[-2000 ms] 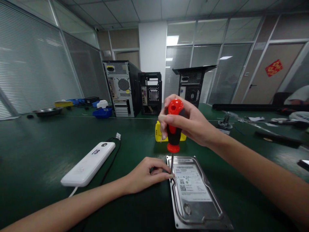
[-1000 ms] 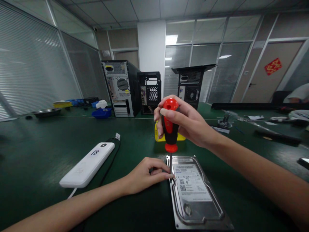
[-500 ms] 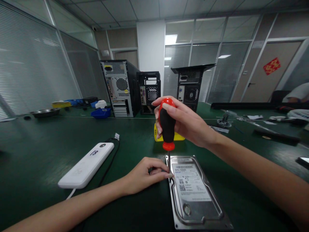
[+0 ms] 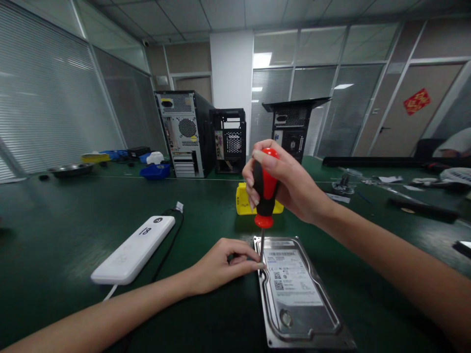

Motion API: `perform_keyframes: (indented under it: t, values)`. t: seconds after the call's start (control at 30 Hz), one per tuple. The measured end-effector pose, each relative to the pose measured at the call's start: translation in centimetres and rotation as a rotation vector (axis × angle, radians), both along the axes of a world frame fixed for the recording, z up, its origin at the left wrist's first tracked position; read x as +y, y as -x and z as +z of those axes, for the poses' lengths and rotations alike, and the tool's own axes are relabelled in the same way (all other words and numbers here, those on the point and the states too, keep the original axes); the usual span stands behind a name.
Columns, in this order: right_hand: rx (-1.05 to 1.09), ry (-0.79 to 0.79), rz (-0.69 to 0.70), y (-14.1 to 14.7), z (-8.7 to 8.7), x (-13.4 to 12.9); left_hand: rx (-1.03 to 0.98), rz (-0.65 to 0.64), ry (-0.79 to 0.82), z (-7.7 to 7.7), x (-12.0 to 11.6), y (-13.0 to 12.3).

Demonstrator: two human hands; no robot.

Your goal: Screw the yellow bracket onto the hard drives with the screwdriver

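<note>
A silver hard drive [image 4: 298,294] with a white label lies flat on the green table [image 4: 206,196]. My right hand [image 4: 283,181] is wrapped round the red and black handle of a screwdriver [image 4: 264,206], its shaft pointing down at the drive's left edge. There my left hand [image 4: 228,267] rests, thumb and forefinger pinched near the screwdriver's tip. Whatever sits between those fingertips is too small to make out. A yellow bin [image 4: 242,201] stands just behind my right hand.
A white power bank [image 4: 132,250] with a cable lies at the left. Computer cases [image 4: 184,132] stand at the back, with a blue bin [image 4: 154,171] beside them. Scattered parts and a black bar [image 4: 423,208] lie at the right. A person's sleeve [image 4: 456,142] shows far right.
The screwdriver's handle has shifted slightly right and turned, showing more red. My right hand's fingers have changed position round it. My left hand has stayed nearly still.
</note>
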State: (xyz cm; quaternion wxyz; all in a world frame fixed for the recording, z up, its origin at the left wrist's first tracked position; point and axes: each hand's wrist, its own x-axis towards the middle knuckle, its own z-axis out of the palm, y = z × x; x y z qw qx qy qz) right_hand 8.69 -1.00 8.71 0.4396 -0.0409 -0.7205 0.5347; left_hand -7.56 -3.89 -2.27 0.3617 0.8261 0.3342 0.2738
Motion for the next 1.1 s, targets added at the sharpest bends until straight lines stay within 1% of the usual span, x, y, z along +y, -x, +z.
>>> perform_keyframes:
  t: [0.23, 0.33, 0.4, 0.5, 0.57, 0.67, 0.8, 0.97, 1.1]
  values:
    - [0.026, 0.076, -0.067, 0.2, 0.2, -0.3, -0.007, 0.002, -0.02, 0.0, 0.1, 0.0]
    - [0.046, 0.169, -0.019, -0.1, 0.4, -0.1, -0.036, -0.004, -0.01, -0.1, 0.2, 0.1]
    - [0.027, 0.224, 0.036, -0.4, 0.6, 0.1, -0.064, -0.006, 0.006, -0.2, 0.3, 0.1]
    - [0.009, 0.278, 0.129, -0.4, 0.5, 0.1, -0.085, -0.004, 0.012, -0.3, 0.4, 0.1]
    - [0.056, 0.301, 0.145, 0.0, 0.2, -0.1, -0.09, -0.008, 0.007, -0.3, 0.4, 0.1]
    - [0.137, 0.326, 0.078, 0.8, -0.2, -0.6, -0.094, -0.014, -0.001, -0.3, 0.4, 0.0]
    - [0.124, 0.383, -0.002, 1.3, -0.4, -1.1, -0.077, -0.024, -0.004, -0.4, 0.4, 0.0]
    - [0.163, 0.405, -0.019, 1.2, -0.4, -0.8, -0.06, -0.018, -0.032, -0.3, 0.5, -0.2]
    - [0.2, 0.396, -0.002, 1.1, -0.7, -0.3, -0.06, -0.003, -0.04, -0.3, 0.5, -0.3]
